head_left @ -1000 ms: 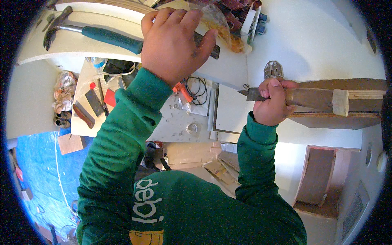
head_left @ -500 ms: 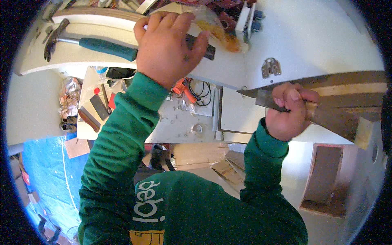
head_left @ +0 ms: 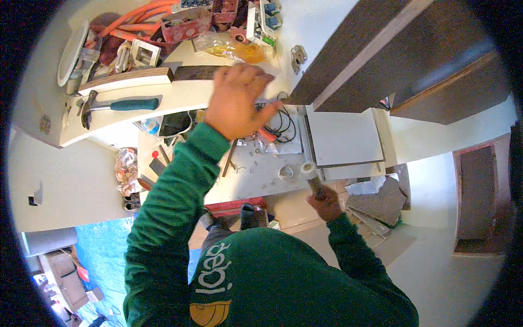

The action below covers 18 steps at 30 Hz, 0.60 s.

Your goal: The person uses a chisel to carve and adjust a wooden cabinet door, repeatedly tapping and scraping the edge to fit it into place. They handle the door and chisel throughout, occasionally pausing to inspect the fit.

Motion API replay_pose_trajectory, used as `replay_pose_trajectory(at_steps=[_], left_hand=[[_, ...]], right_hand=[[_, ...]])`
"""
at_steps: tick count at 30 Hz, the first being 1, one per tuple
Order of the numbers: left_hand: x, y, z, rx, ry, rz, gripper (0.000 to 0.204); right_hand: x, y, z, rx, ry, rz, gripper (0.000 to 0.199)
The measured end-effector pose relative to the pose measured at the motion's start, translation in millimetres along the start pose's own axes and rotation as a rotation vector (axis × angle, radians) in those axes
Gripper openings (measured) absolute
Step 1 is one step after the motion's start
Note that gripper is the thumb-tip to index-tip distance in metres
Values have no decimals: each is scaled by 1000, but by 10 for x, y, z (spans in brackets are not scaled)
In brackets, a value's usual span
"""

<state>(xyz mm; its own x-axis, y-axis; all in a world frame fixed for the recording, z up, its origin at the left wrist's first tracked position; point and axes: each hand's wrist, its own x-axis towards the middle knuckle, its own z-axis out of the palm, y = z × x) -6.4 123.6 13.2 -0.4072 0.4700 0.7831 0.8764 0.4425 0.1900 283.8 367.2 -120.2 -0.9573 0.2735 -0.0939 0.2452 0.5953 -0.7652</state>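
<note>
My left hand point(head_left: 239, 101) is raised over the front edge of the white shelf point(head_left: 180, 101), fingers stretched and thumb apart, with nothing visible in it. Beside its fingertips lies a dark flat strip point(head_left: 193, 72); whether they touch it I cannot tell. Lower, at the right, my right hand point(head_left: 325, 203) is closed round a short tool with a pale round end point(head_left: 309, 169) pointing up. The rest of that tool is hidden and slightly blurred. A claw hammer point(head_left: 133, 104) with a green handle lies on the shelf to the left.
Behind the hammer lies a wood-edged board point(head_left: 128, 80). Orange conduit point(head_left: 128, 24), red boxes point(head_left: 188, 27) and a plastic bag point(head_left: 234, 46) crowd the back. Dark cabinet panels point(head_left: 403, 60) jut in from the right. Below, a worktable point(head_left: 250, 177) carries tools, a black cord and scraps.
My right hand has dropped from beside the cabinet panels to lower down with its tool. My left hand has shifted slightly right and lower. The view has swung, showing more of the shelf's back.
</note>
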Motion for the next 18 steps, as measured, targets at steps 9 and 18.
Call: replay_pose_trajectory(at_steps=[9, 18], left_hand=[[-470, 313, 373, -58, -135, 58, 10], [-1380, 1816, 788, -774, -1037, -4, 32]], right_hand=[[-1357, 2507, 517, -362, -333, 430, 34], [-2205, 3418, 466, -717, -991, 861, 43]])
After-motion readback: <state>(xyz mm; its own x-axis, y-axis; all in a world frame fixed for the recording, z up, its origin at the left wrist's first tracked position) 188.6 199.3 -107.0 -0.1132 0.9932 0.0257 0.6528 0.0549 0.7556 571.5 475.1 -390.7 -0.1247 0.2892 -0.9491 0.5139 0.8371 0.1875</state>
